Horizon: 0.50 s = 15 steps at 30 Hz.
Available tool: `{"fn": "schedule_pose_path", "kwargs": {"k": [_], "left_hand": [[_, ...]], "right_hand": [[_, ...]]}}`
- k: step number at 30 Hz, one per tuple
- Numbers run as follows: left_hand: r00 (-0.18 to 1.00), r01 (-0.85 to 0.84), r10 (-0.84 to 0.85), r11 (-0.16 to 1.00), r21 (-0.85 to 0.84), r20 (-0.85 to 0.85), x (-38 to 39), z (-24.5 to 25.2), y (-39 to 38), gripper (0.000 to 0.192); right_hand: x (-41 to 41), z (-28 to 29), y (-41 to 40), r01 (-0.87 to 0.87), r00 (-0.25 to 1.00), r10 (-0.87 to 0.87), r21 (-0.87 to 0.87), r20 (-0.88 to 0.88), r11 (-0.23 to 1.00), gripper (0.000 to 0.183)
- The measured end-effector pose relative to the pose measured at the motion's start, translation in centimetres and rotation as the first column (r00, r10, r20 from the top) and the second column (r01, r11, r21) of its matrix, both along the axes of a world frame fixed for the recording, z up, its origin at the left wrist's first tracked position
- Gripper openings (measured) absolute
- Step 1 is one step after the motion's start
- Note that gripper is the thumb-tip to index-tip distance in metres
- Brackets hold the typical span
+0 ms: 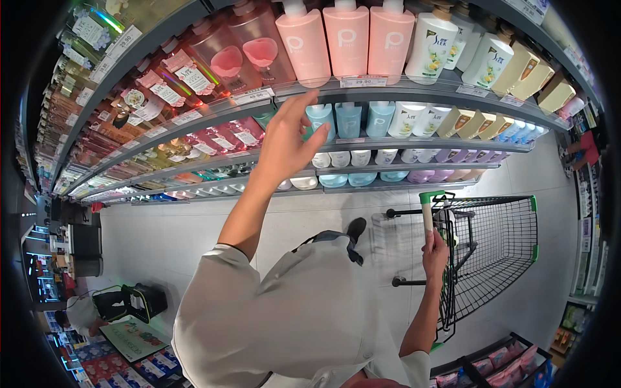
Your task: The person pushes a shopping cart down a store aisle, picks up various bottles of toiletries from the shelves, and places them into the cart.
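My left hand (292,133) is raised before the shelves, fingers and thumb apart, with nothing in it. It overlaps a shelf edge (422,89) below pink pump bottles (303,48) and beside a blue pump bottle (320,119); whether it touches either I cannot tell. My right hand (435,254) is closed round the pale handle (427,216) of a black wire shopping cart (499,237) with green corner pieces. White pump bottles (432,46) and clear pink bottles (262,53) stand on the same shelf as the pink ones. The visible cart basket shows bare wire mesh.
Lower shelves hold more bottles (339,179). A person (85,310) with a black rolling basket (145,300) is beside a display at lower left. Another person (587,148) is at far right. A bin of pink packs (499,359) stands at lower right, by the cart.
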<state>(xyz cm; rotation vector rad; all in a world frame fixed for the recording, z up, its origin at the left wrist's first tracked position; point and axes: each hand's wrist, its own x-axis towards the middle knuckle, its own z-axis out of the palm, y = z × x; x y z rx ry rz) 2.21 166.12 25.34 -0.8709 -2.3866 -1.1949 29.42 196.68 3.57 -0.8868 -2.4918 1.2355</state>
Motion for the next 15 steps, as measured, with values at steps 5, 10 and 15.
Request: {"fn": "schedule_pose_path", "kwargs": {"k": [5,10,15], "left_hand": [[0.953,-0.060,0.043,0.997,-0.047,-0.299,-6.2,4.8,2.0,0.063],[0.842,-0.154,0.032,0.971,-0.183,-0.538,-11.3,6.1,5.4,0.060],[0.846,-0.204,0.077,0.961,-0.188,-0.528,-10.8,3.8,8.4,0.058]], "right_hand": [[-0.6,0.4,-3.5,-0.015,0.997,0.013,0.016,0.076,1.000,0.031],[-1.0,1.6,-8.0,-0.038,0.995,0.030,0.086,0.090,0.996,0.027],[-1.1,2.1,-11.2,-0.027,0.997,0.020,0.093,0.072,0.995,0.025]]}}
